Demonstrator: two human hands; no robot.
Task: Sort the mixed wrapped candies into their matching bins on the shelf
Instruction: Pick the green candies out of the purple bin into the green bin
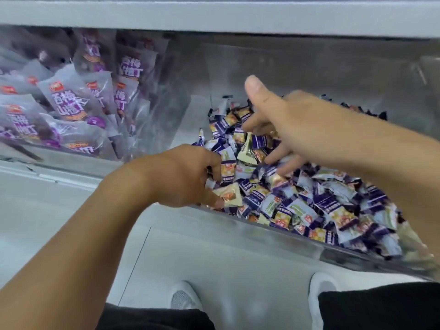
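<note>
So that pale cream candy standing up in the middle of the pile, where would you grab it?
Probably by its upper crimped edge. The cream candy stands tilted on the purple candies, its top end free, so a pinch from above fits. The right hand, fingers spread, is nearest; the left hand is at another cream candy by the bin's front wall.

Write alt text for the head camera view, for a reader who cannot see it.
Both hands reach into a clear plastic bin heaped with small purple-and-white wrapped candies: the left hand holds a cream-coloured wrapped candy at the near rim, the right hand spreads open over the pile. A neighbouring clear bin holds larger purple-printed packets.
</note>
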